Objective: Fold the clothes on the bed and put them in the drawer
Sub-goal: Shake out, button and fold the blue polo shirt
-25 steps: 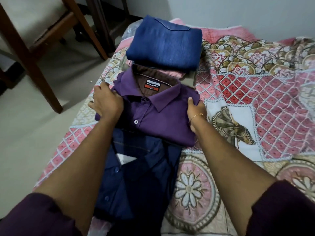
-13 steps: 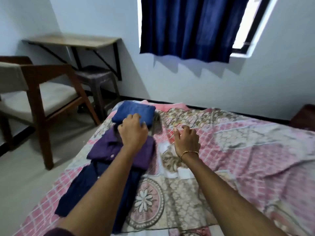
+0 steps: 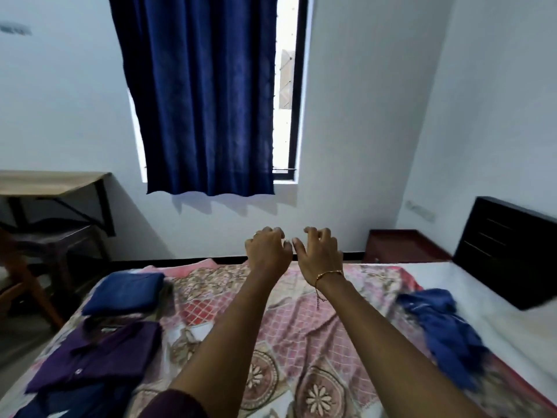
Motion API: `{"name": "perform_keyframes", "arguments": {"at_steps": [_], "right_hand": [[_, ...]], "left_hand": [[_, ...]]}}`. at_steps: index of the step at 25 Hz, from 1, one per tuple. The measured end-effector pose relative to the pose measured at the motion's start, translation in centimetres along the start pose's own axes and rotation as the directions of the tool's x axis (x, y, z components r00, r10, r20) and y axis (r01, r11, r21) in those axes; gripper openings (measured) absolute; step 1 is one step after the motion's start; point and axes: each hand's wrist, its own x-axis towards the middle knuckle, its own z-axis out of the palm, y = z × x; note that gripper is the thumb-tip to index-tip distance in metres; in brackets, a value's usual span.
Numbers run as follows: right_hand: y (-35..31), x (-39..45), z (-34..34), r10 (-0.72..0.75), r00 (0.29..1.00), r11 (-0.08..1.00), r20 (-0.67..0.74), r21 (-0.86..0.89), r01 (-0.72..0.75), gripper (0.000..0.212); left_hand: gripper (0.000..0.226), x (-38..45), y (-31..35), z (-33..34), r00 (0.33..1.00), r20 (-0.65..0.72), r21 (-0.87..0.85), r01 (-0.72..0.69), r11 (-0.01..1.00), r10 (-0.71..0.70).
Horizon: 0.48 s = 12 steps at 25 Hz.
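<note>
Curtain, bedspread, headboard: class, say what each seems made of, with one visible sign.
Curtain: thick, soft-looking blue cloth, perhaps velvety; deep hanging folds.
Bedspread: thin printed fabric, likely cotton; it creases.
Headboard: dark wood or laminate, matte; rigid grooved panel.

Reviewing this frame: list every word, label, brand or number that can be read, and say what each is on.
None can be read.
Purple shirt: collar label is hidden or too blurred to make out.
Wall, upper left: a dark smudge, too blurred to tell whether it is text.
Blue curtain, folded blue garment, bedspread: no text visible.
</note>
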Motion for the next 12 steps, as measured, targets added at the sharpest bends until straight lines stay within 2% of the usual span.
{"name": "perform_keyframes", "arguments": {"at_steps": [4,8,12], "right_hand": [[4.5,-1.4,-5.1,0.083,0.996,0.996,-0.039,-0.035,-0.085,0.042],[9.1,-3.0,-7.3,0.163,0.986,0.986,-0.045,-0.042,-0.164,0.041],[16.0,-4.2,-8.5,0.266,0.963,0.959,-0.052,-0.088,-0.27,0.044]], "left_hand": [[0.03,-1.8,7.6,0.9,0.994,0.065,0.0,-0.086,0.996,0.086],[0.028,-3.0,12.0,2.7,0.987,0.096,-0.024,-0.123,0.992,0.125],[0.025,-4.7,16.7,6.9,0.964,0.184,-0.081,-0.178,0.981,0.19]]}}
